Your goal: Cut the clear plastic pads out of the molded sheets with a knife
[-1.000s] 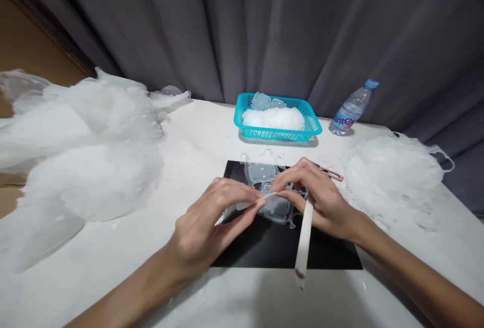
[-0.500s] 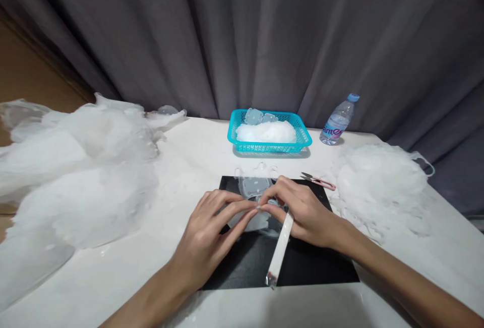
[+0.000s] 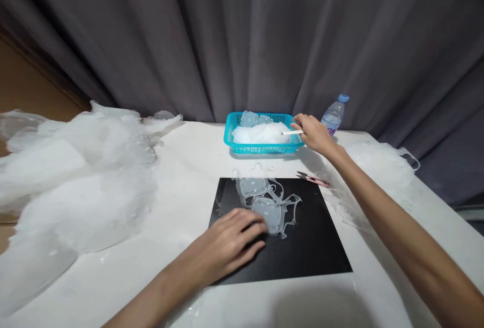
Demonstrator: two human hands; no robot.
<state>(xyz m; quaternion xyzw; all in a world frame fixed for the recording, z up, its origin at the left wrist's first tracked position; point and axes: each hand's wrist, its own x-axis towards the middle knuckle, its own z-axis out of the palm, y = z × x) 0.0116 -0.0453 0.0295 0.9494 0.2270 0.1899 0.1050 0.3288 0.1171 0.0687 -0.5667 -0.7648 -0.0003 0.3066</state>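
Two ragged-edged plastic sheets (image 3: pixel 269 212) lie apparently unfinished on the mat (image 3: pixel 310 250) by the loosely open left hand (image 3: pixel 231 240), while the right hand (image 3: pixel 313 134) grips a white stick (image 3: pixel 292 132) at a basket (image 3: pixel 260 149) holding neater pieces (image 3: pixel 249 119).

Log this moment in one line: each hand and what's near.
left hand: at clear plastic piece on black mat | right hand: holding white stick, at right end of blue basket

Hands (image 3: pixel 230 240) (image 3: pixel 315 134): two. One stick (image 3: pixel 293 132), one mat (image 3: pixel 302 252), one basket (image 3: pixel 260 148), one bottle (image 3: pixel 333 115), one snips (image 3: pixel 319 182). White heaps (image 3: pixel 86 177) (image 3: pixel 381 167): two; clear panels (image 3: pixel 254 186) (image 3: pixel 269 211) on mat: two.
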